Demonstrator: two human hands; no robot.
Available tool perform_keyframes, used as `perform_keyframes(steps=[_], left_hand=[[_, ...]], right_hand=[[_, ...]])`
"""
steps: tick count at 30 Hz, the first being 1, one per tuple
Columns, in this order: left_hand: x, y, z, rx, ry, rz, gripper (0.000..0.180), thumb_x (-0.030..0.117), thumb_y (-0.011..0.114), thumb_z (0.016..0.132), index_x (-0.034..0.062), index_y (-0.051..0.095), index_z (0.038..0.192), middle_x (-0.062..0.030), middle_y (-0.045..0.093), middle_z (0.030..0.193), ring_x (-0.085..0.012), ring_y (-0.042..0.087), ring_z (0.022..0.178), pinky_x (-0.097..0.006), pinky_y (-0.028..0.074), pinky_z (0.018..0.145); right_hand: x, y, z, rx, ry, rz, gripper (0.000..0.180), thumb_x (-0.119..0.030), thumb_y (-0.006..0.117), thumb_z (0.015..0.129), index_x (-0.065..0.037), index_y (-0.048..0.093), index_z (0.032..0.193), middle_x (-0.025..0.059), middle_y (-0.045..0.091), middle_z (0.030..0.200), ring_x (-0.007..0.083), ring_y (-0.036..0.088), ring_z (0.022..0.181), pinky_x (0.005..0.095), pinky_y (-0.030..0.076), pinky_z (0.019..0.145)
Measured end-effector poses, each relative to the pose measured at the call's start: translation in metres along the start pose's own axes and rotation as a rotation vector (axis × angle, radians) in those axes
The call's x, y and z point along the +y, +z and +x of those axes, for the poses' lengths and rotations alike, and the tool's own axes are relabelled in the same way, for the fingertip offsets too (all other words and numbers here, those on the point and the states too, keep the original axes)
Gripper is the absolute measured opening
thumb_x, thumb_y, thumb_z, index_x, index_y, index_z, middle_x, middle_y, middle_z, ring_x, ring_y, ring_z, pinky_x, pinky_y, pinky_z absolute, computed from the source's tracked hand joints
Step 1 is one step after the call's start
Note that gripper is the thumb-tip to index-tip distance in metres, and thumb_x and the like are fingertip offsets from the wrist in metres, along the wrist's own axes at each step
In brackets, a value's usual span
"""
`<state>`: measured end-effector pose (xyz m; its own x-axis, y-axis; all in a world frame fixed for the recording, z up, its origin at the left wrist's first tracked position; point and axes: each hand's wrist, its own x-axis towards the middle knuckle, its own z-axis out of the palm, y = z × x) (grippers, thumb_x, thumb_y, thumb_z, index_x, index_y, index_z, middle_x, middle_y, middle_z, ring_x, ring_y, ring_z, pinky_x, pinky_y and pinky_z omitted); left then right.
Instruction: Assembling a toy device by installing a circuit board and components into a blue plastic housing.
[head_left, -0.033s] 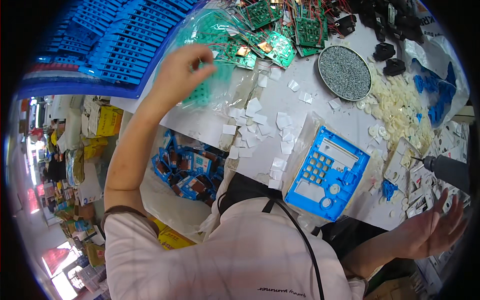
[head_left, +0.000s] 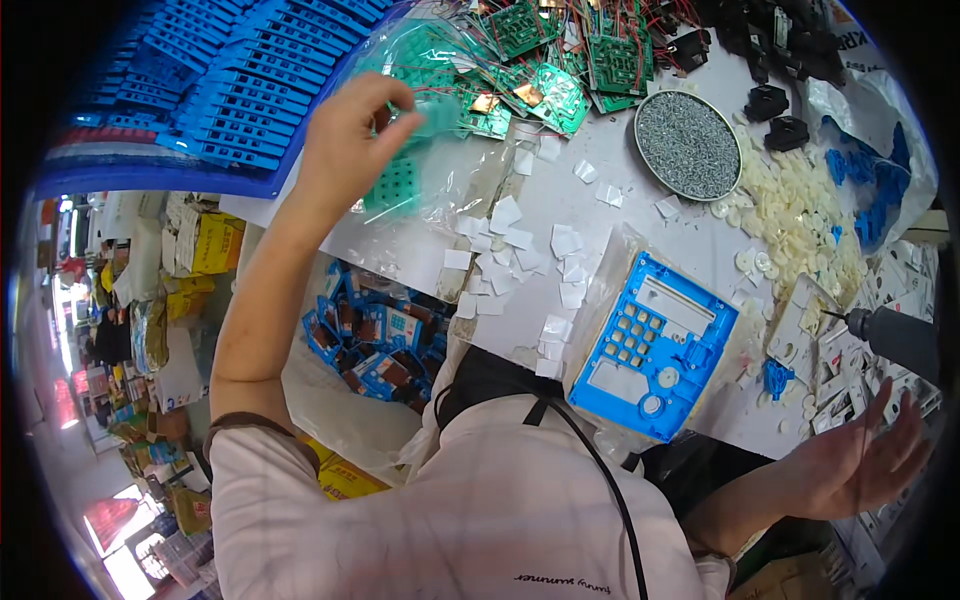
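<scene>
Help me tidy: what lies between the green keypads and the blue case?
The head view shows white squares and clear plastic on the table between keypads and case.

Lit brightly and fairly evenly over the table (head_left: 625,150). Blown out to white at the opening (head_left: 128,572), lower left. Glinting in streaks on the clear bag (head_left: 440,240). Softly shadowed across the shirt (head_left: 440,500); dimmer around the right hand (head_left: 868,462). Crisp mid-frame, smeared at the left hand (head_left: 350,130) and green piece (head_left: 439,116). Bent and stretched toward the rim, black in the corners.
</scene>
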<state>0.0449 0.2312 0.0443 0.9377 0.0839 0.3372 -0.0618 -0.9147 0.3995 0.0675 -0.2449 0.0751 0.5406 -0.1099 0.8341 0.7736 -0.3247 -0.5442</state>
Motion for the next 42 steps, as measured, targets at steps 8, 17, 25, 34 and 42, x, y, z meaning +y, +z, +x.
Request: perform_keyframes(steps=[8, 17, 25, 34, 42], left_hand=[[0.093, 0.020, -0.049, 0.021, 0.673, -0.223, 0.024, 0.006, 0.074, 0.073, 0.0044, 0.070, 0.097, -0.0161, 0.070, 0.105, -0.0323, 0.070, 0.084, -0.038, 0.059, 0.067], [0.139, 0.068, -0.079, 0.070, 0.663, -0.647, 0.030, 0.002, 0.078, 0.070, 0.0014, 0.066, 0.097, -0.0166, 0.068, 0.109, -0.0296, 0.070, 0.080, -0.036, 0.059, 0.064], [0.159, 0.089, -0.117, -0.061, 0.330, -0.846, 0.034, -0.005, 0.081, 0.070, 0.0048, 0.061, 0.097, -0.0166, 0.068, 0.108, -0.0271, 0.069, 0.083, -0.033, 0.057, 0.066], [0.152, 0.092, -0.116, 0.016, 0.369, -0.792, 0.033, -0.007, 0.079, 0.071, 0.0042, 0.061, 0.096, -0.0167, 0.067, 0.108, -0.0299, 0.069, 0.086, -0.035, 0.058, 0.071], [0.149, 0.091, -0.113, -0.145, 0.343, -0.784, 0.030, -0.003, 0.079, 0.073, 0.0069, 0.062, 0.097, -0.0120, 0.067, 0.105, -0.0267, 0.069, 0.082, -0.033, 0.056, 0.066]], right_hand=[[-0.020, 0.060, -0.045, -0.647, -0.002, 0.058, 0.061, -0.008, 0.083, 0.070, -0.009, 0.058, 0.125, 0.0156, 0.061, 0.123, 0.0364, 0.057, 0.108, 0.0477, 0.048, 0.090], [-0.016, 0.072, -0.068, -0.747, 0.088, 0.244, 0.064, -0.005, 0.084, 0.056, -0.008, 0.064, 0.116, 0.0123, 0.063, 0.121, 0.0344, 0.059, 0.107, 0.0436, 0.050, 0.090], [-0.017, 0.053, -0.060, -0.817, 0.000, 0.264, 0.038, -0.003, 0.080, 0.059, -0.004, 0.073, 0.096, 0.0097, 0.068, 0.098, 0.0278, 0.065, 0.083, 0.0334, 0.056, 0.068], [-0.015, 0.050, -0.074, -0.814, -0.057, 0.235, 0.033, -0.003, 0.078, 0.060, -0.004, 0.074, 0.092, 0.0084, 0.068, 0.093, 0.0262, 0.066, 0.080, 0.0322, 0.056, 0.064], [-0.018, 0.053, -0.071, -0.845, -0.009, 0.286, 0.030, -0.003, 0.079, 0.064, -0.004, 0.074, 0.093, 0.0092, 0.067, 0.092, 0.0266, 0.066, 0.080, 0.0334, 0.055, 0.066]])
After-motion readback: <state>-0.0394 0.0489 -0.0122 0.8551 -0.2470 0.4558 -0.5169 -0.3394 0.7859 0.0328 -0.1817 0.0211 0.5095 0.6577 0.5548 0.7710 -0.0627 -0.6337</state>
